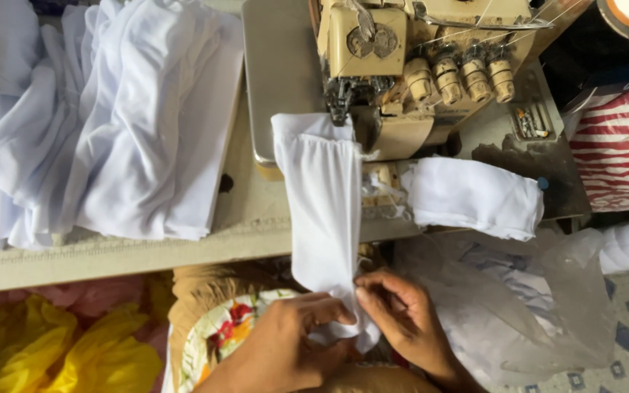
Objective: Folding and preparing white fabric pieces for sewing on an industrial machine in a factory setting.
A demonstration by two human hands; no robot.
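Below sewing machine (402,73), white cloth strip (322,211) lengthwise toward both hands' fingers (362,306)

Two bare hands are seen at the bottom of the view, the left hand (285,342) and the right hand (394,313). No gloves, rings or watch are seen on either. Both wrists and forearms are bare, with no sleeves reaching into view. Short, unpainted nails are visible on the right hand's fingers (368,300). A floral-print garment (220,331) in cream, red and green is worn at the lap.
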